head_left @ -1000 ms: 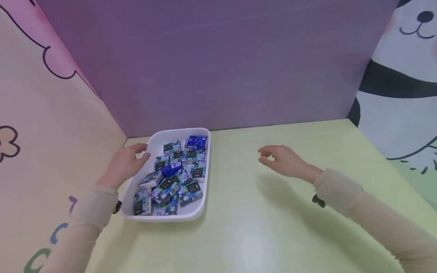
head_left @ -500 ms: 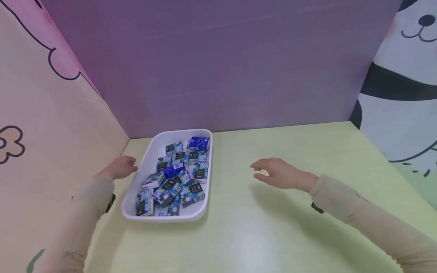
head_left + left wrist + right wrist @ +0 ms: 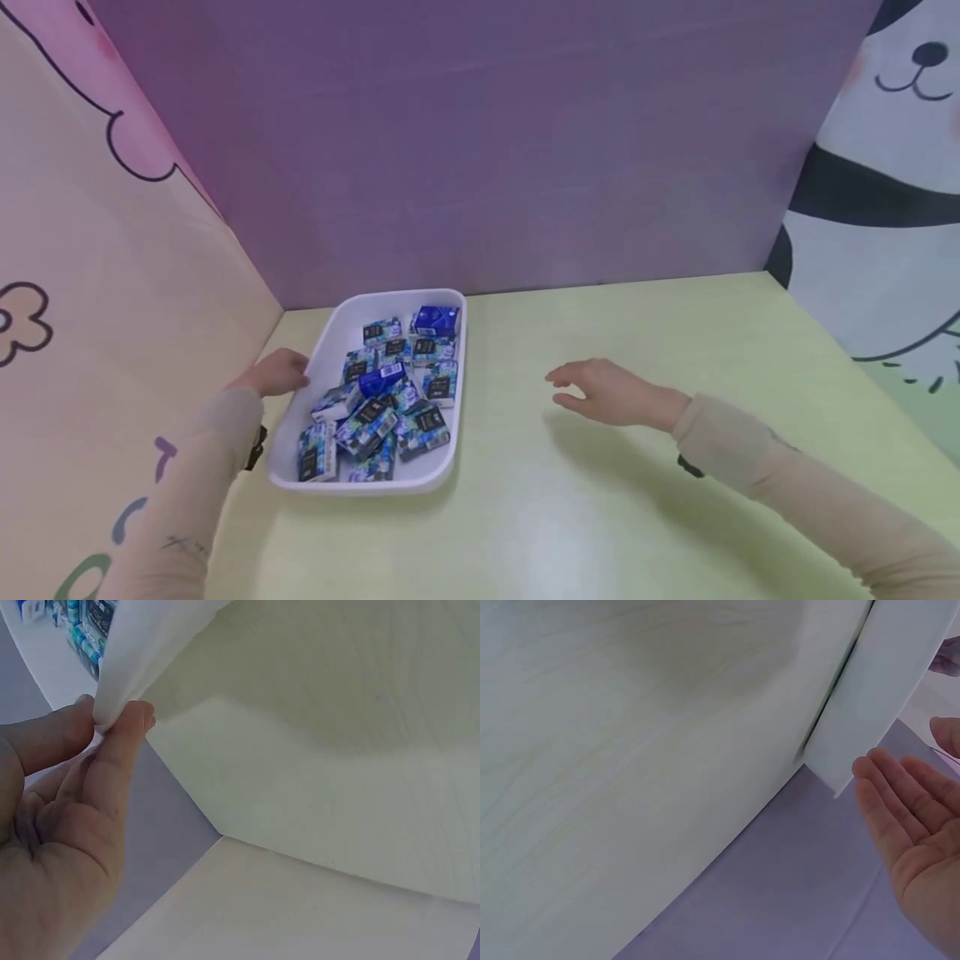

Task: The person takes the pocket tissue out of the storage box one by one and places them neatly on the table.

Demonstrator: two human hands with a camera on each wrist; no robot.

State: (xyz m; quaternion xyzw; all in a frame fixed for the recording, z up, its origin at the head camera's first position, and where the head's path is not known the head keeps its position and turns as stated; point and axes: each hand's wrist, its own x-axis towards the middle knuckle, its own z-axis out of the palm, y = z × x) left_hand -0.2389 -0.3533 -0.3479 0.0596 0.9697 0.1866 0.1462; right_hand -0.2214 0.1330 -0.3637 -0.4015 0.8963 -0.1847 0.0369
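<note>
On my left wrist view, the left hand pinches the rim of a white tray between thumb and fingers. I see blue-patterned boxes inside it at the upper left. A shadow lies across the pale worktop, which meets a purple wall and a pale wall.

No words can be read. Left of centre, the patterned packets carry dark label panels with print too small to read; a plain blue packet bears a barcode. At lower left, the wall shows a purple T-like mark; the sleeve's marks are illegible.
</note>
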